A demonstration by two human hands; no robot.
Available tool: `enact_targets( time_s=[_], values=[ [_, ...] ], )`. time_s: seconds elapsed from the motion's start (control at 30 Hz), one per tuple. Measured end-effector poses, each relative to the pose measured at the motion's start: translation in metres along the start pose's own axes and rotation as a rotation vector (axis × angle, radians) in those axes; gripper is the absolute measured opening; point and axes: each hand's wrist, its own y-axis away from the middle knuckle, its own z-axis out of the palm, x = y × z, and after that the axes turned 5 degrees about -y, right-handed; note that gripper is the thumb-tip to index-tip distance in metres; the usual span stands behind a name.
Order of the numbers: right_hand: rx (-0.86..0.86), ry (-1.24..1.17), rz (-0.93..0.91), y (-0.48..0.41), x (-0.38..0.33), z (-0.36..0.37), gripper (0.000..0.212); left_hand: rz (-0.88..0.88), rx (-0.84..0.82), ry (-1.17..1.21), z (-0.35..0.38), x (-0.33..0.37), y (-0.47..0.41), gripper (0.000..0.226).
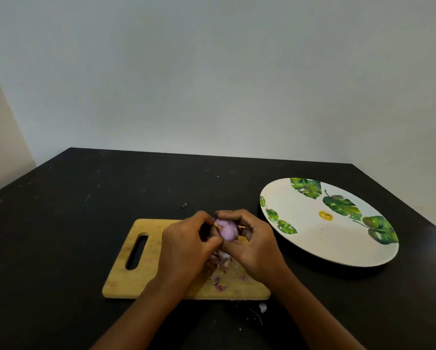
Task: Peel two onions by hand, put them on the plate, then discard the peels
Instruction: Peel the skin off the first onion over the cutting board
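A small purple onion [227, 230] is held above the wooden cutting board [133, 271]. My right hand [252, 245] grips it from the right and below. My left hand [186, 245] pinches at the onion's left side, where a bit of pale skin sticks out. Loose onion peels [220, 260] lie on the board under my hands, partly hidden by them. A white plate [313, 238] with green leaf prints stands to the right of the board, with nothing on it. I see only one onion.
The board and plate rest on a black table [73, 223]. A small peel scrap [183, 205] lies beyond the board, and a few scraps [262, 307] lie near the board's front right corner. A pale wall rises behind the table's far edge.
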Motion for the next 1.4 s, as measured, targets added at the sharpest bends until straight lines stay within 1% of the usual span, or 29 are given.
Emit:
enact_targets(
  time_s=[0.13, 0.33, 0.47, 0.63, 0.87, 0.97, 1.07, 1.23, 1.33, 1.4],
  values=[
    [0.019, 0.029, -0.03, 0.002, -0.003, 0.005, 0.036, -0.123, 0.061, 0.046, 0.001, 0.005, 0.001, 0.013],
    [0.045, 0.022, -0.054, 0.002, -0.006, 0.007, 0.039, -0.211, 0.123, 0.163, 0.001, 0.008, 0.001, 0.012],
    [0.057, -0.026, -0.027, 0.001, -0.008, 0.008, 0.04, -0.284, 0.156, 0.272, 0.0, 0.007, -0.001, 0.011],
    [0.064, -0.089, 0.021, 0.001, -0.008, 0.007, 0.047, -0.368, 0.192, 0.361, -0.004, 0.008, -0.004, 0.008],
    [0.123, -0.163, 0.068, 0.0, -0.014, 0.009, 0.046, -0.516, 0.217, 0.504, -0.01, 0.009, -0.01, 0.013],
    [0.171, -0.285, 0.158, -0.001, -0.02, 0.007, 0.046, -0.564, 0.238, 0.509, -0.014, 0.006, -0.013, 0.011],
    [0.194, -0.527, 0.263, -0.003, -0.024, 0.005, 0.052, -0.605, 0.236, 0.492, -0.015, 0.001, -0.015, 0.009],
    [0.21, -0.894, 0.36, -0.007, -0.029, 0.005, 0.042, -0.607, 0.218, 0.456, -0.011, 0.002, -0.013, 0.008],
    [0.204, -0.978, 0.41, -0.007, -0.03, 0.005, 0.044, -0.597, 0.214, 0.443, -0.01, 0.003, -0.013, 0.009],
    [0.18, -1.007, 0.438, -0.007, -0.03, 0.007, 0.052, -0.591, 0.208, 0.434, -0.01, 0.004, -0.013, 0.009]
  ],
)
